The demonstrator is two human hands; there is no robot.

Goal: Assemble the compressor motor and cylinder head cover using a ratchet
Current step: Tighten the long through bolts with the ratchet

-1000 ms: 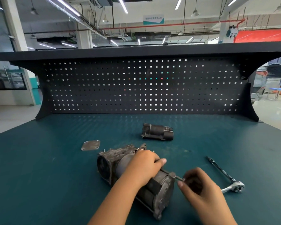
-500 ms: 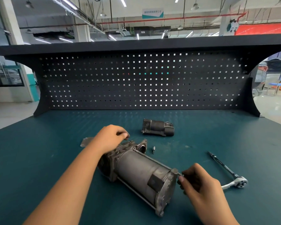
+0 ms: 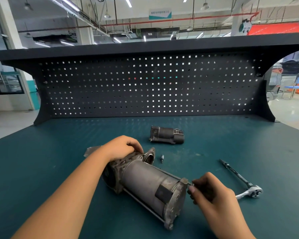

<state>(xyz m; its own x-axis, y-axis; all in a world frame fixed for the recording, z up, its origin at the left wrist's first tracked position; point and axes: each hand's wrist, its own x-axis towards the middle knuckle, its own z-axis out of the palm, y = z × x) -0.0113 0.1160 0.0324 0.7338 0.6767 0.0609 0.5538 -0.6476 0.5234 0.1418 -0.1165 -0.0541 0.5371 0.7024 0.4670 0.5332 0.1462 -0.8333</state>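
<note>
- Grey cylindrical compressor motor (image 3: 145, 185) lies on the teal table (image 3: 41, 169); left hand (image 3: 123, 147) grips its far housing.
- Right hand (image 3: 209, 190) pinches a thin steel bolt (image 3: 190, 183) at its near end.
- I see the chrome ratchet (image 3: 240, 180) lying apart, right; flat grey plate (image 3: 90, 150) half hidden behind my left wrist.

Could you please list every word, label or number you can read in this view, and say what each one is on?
On the hanging ceiling sign: one line of characters, too small and blurred to read.
On the pillar sign: a graphic only; any text is too blurred to read.
On the compressor motor and the ratchet: no legible markings.
</note>
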